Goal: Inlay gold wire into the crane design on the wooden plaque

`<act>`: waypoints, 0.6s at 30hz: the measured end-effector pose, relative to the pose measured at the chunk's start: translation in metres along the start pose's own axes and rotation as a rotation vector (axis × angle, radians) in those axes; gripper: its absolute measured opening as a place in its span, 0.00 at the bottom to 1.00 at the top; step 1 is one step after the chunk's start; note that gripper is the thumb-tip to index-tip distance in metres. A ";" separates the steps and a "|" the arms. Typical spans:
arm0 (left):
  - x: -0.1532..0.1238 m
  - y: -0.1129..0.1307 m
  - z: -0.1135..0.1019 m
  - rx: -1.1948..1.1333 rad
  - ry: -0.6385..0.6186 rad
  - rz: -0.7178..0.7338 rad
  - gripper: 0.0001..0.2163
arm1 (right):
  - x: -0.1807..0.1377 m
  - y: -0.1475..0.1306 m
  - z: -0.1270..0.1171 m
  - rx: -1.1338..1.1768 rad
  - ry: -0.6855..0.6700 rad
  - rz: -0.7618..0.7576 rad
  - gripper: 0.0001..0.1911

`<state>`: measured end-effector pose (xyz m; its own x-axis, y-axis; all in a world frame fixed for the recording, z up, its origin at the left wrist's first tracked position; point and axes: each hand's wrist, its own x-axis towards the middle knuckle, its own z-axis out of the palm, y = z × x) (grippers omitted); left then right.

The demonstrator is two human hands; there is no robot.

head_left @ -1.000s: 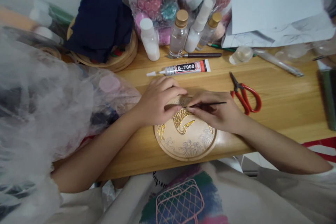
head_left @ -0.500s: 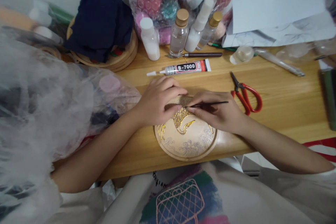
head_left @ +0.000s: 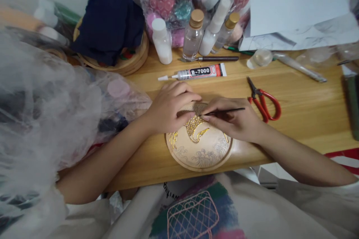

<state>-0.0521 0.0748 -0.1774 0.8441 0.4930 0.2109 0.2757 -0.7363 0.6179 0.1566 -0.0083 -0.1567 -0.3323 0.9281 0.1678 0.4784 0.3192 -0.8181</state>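
Note:
A round wooden plaque (head_left: 185, 158) lies near the table's front edge. It bears a pencilled wave drawing and a bird-like figure outlined in raised gold wire (head_left: 195, 126). My left hand (head_left: 171, 110) rests over the plaque's upper left, fingers stretched apart and the thumb beside the gold scales. In my right hand (head_left: 235, 121), on the upper right of the plaque, a thin dark pointed tool (head_left: 224, 111) is pinched between thumb and fingers. Its tip meets the gold pattern near my left thumb; whether it is tweezers or a single rod is unclear.
Behind the plaque lies a B-7000 glue tube (head_left: 200, 71), with a dark-handled tool (head_left: 218, 59) and several bottles (head_left: 193, 39) beyond it. Red-handled pliers (head_left: 265, 101) are to the right. Plastic wrap (head_left: 70, 108) crowds the left, near a bamboo basket (head_left: 134, 61) with navy cloth (head_left: 109, 26).
Both hands stay in nearly the same pose, the tool tip still at the gold pattern. The whole view has shifted very slightly.

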 end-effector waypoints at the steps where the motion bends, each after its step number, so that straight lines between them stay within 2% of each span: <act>1: 0.000 0.000 0.000 -0.002 0.001 0.001 0.12 | 0.000 0.000 0.000 0.001 0.002 -0.005 0.02; 18: 0.000 0.000 0.000 -0.007 -0.010 -0.011 0.13 | 0.000 0.001 0.000 -0.013 0.002 -0.012 0.02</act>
<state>-0.0518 0.0751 -0.1777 0.8456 0.4961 0.1968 0.2815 -0.7279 0.6252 0.1569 -0.0083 -0.1577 -0.3365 0.9245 0.1787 0.4848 0.3328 -0.8088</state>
